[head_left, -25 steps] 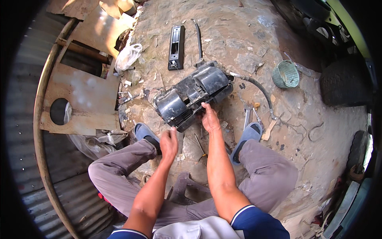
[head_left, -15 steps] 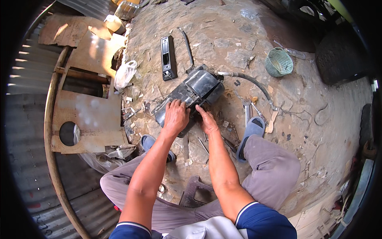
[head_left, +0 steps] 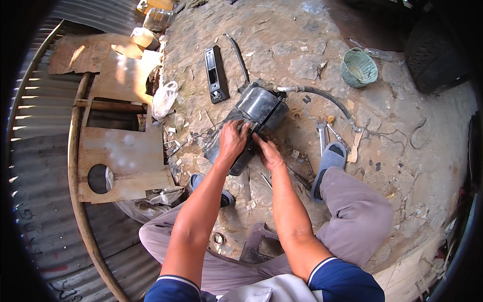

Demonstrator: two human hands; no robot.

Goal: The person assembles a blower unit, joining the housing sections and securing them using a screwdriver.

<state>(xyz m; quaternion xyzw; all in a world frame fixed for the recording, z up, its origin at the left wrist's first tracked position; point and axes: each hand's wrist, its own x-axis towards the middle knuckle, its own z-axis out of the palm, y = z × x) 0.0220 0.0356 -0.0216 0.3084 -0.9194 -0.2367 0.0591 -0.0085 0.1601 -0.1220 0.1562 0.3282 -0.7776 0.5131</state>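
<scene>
A black plastic housing (head_left: 254, 104) with rounded covers, like a vehicle's air-conditioner unit, lies on the ground in front of me. My left hand (head_left: 234, 138) rests on its upper side, the fingers bent at the seam near the middle. On the near right edge is my right hand (head_left: 270, 153), its thumb against the casing and the other fingers curled, partly hidden. Whatever small part lies under my fingertips cannot be made out. One black hose (head_left: 237, 58) extends from the far end. Another hose (head_left: 322, 91) with a metal fitting curves off to the right.
A long black plastic panel (head_left: 216, 75) lies beyond the housing. Spanners (head_left: 322, 138) are beside my right sandal (head_left: 333, 157). A pale green basket (head_left: 359, 70) stands at right, near a tyre (head_left: 435, 60). Cut boards (head_left: 121, 161) and a wooden pole (head_left: 75, 166) border the left.
The whole view has shifted a little, so things sit further right. My left hand's fingers have drawn in toward the seam, closer to my right thumb. The housing stays in place.
</scene>
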